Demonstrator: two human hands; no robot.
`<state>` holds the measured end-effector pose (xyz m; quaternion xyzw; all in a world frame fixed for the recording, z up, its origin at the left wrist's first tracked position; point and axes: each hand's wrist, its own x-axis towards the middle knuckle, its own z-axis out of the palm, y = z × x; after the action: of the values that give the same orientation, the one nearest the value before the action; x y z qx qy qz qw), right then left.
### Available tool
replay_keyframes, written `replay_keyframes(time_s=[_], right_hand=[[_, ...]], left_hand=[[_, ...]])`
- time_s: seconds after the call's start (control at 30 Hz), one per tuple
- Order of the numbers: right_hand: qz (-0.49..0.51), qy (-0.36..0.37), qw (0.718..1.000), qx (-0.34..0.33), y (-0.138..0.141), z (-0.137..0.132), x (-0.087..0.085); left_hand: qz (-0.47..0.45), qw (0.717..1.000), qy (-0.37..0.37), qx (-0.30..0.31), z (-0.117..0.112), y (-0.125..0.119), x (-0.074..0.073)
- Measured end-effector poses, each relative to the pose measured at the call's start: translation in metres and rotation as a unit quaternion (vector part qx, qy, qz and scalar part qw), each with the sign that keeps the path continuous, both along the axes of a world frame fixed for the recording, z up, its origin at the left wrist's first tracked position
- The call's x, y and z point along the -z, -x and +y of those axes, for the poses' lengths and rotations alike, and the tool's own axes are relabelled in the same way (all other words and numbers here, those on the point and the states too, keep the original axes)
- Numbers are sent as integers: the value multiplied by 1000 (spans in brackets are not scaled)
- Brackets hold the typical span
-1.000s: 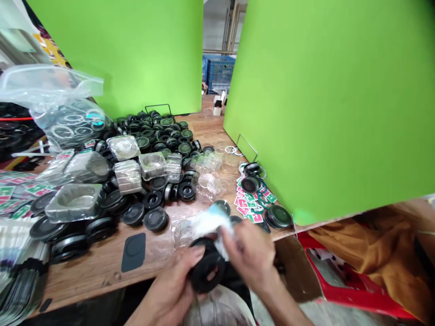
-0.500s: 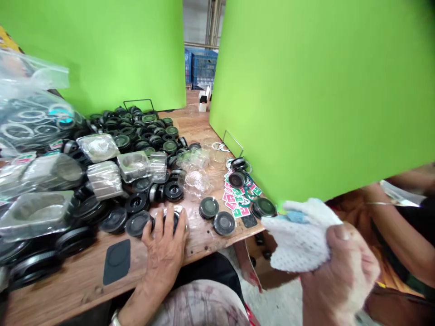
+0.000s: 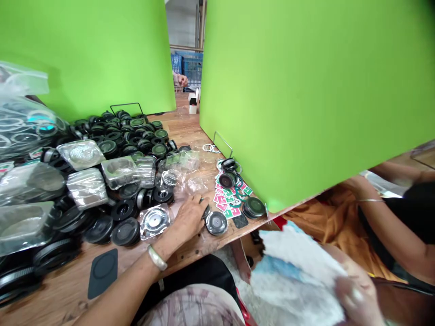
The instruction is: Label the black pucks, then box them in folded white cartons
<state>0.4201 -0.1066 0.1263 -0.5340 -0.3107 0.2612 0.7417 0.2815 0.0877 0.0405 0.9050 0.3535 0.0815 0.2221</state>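
My left hand [image 3: 190,217] reaches across the wooden table [image 3: 68,285], fingers curled on a round black part [image 3: 205,211] beside a silver-faced disc [image 3: 216,223]. A clear blister pack holding a metal disc [image 3: 153,221] lies just left of that hand. My right hand [image 3: 356,296] is low at the right, blurred by motion, gripping a white and blue cloth [image 3: 299,271] below the table edge.
A heap of black round parts [image 3: 136,136] and clear plastic packs [image 3: 118,170] covers the table's left and middle. Red-green labels [image 3: 228,199] lie by a green partition [image 3: 306,90]. Another person's arm [image 3: 390,226] shows at the right. A flat black pad [image 3: 102,267] lies near the front edge.
My left hand has moved right, off a black part and onto one by the silver-faced disc. My right hand has dropped lower with the cloth, which has spread out. The view has shifted right.
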Motion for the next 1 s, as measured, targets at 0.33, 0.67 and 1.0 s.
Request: replay_keyframes(time_s=[0.33, 0.67, 1.0], right_hand=[[-358, -15, 933, -41, 53, 51, 34], [-578, 88, 811, -2, 74, 87, 94], [-566, 260, 764, -167, 60, 148, 79]], left_hand=[[-439, 523, 678, -271, -61, 49, -38], [-511, 484, 656, -273, -76, 109, -46], [-547, 527, 591, -272, -37, 102, -56]])
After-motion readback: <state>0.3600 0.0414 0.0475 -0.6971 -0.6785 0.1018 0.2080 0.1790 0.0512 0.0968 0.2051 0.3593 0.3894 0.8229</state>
